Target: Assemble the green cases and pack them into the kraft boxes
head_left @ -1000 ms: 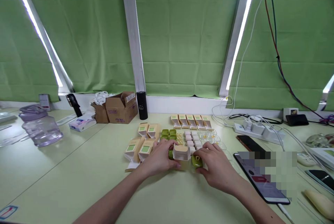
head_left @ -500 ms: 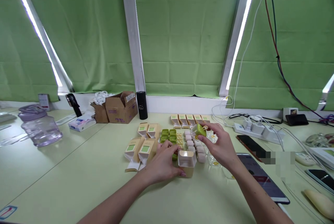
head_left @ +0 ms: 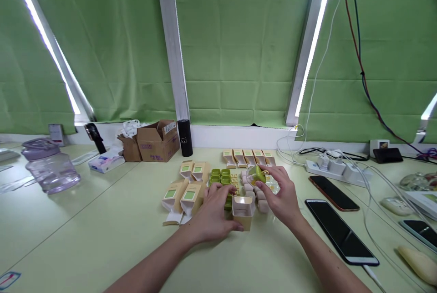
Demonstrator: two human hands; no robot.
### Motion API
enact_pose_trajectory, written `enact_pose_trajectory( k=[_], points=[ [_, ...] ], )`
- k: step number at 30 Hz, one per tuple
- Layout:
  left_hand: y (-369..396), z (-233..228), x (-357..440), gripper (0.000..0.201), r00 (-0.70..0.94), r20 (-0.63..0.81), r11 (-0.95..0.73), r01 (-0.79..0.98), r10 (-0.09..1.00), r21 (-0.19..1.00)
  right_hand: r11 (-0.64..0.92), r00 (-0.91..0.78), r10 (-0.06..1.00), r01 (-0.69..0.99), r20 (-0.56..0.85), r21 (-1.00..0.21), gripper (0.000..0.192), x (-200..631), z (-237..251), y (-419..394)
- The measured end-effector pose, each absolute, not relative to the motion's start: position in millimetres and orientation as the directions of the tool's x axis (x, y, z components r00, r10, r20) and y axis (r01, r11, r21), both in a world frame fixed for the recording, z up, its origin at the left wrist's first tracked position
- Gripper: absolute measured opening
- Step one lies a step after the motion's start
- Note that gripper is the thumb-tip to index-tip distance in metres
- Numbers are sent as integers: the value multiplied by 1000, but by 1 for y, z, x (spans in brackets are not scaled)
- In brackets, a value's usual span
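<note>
My left hand (head_left: 215, 215) grips a small open cardboard box (head_left: 241, 223) by its left side, the mouth tilted up and toward me. Above and to the right of it, my right hand (head_left: 282, 195) pinches a small green case (head_left: 256, 174) with a clear part and a pale loop. The case is apart from the box. Between and behind my hands lie green square caps (head_left: 226, 172), little yellow pieces (head_left: 234, 179) and pale pink blocks (head_left: 262, 205). Clear covers (head_left: 273, 186) are partly hidden behind my right hand. Kraft boxes with green labels (head_left: 191, 195) lie left of my left hand.
More kraft boxes (head_left: 243, 158) form a row at the back. A brown carton (head_left: 159, 142), a black cylinder (head_left: 185, 138) and a purple-lidded jug (head_left: 51, 165) stand farther left. Phones (head_left: 341, 229), a power strip (head_left: 337, 172) and cables (head_left: 367, 202) lie on the right.
My right hand has moved slightly left and down with the green case, nearer the box. My left hand keeps its grip almost unmoved. The large phone's screen has gone dark.
</note>
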State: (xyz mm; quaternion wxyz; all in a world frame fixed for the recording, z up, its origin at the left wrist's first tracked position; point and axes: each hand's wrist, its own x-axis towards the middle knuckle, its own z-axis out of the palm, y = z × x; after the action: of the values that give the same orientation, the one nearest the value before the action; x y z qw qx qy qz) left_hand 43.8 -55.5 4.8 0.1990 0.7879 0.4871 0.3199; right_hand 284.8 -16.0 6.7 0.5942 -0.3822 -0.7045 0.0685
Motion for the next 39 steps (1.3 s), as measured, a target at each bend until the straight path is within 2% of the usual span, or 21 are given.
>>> enact_pose_trajectory(
  k=[2,5,8,13,16,20,26,32,39],
  points=[
    [-56,6,42,66,339,373,-504,569,864,650,708,-2,610,450,792,-544,36,287,6,-16],
    [-55,9,36,34,385,525,-652,442,759,617,719,-8,603,439,798,-539,37,290,6,-17],
    [-54,9,31,8,447,552,-710,416,704,568,725,-10,598,434,802,-535,38,292,7,-19],
    [-47,-4,32,22,459,502,-677,428,733,598,739,4,580,418,815,-528,40,291,7,-24],
    [-43,-13,36,24,371,521,-639,411,769,650,751,25,567,395,823,-530,40,290,6,-25],
    [-41,-17,40,30,258,455,-523,428,852,737,775,23,543,372,840,-511,36,289,7,-28],
    [-40,-16,36,46,282,369,-449,317,885,835,826,-79,508,326,857,-460,30,280,5,-35],
    [-37,-20,32,53,294,358,-435,263,886,861,858,-245,491,304,836,-415,32,268,0,-40],
    [-34,-24,31,56,294,357,-428,230,887,874,853,-304,490,359,817,-378,37,269,-7,-36]
  ],
)
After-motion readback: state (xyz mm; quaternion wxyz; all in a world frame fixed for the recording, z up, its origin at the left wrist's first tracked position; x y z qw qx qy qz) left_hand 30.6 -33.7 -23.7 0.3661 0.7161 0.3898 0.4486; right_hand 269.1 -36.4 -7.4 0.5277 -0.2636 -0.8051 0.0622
